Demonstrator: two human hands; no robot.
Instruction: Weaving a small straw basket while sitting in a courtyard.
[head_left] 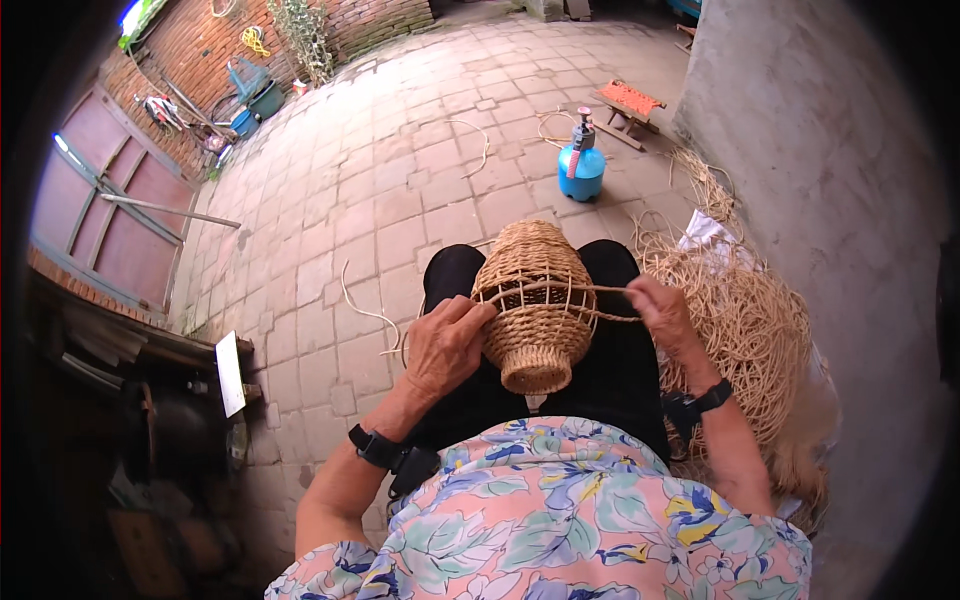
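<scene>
Straw-coloured woven basket on the person's lap, lying between the dark-trousered thighs, its narrow round end toward the body. Around its middle, an open band: bare upright ribs, dark hollow visible behind them, close weave above and below.

Left hand: fingers bent, grasping the basket's left flank at the open band; cannot tell whether the fingertips also pinch fibre there. Right hand: out to the right, clear of the basket, fingers closed on a pale strand that reaches across from the weave. Second, lower length, twisted-looking, also runs from the basket's right side to this hand. Black band on each wrist.

Right of the person: large tangled heap of pale cord, beside a grey wall. Ahead, on the paved floor, a blue spray bottle; beyond it, right, a low stool with an orange top. Loose curved strand on the paving, left of the knees.
</scene>
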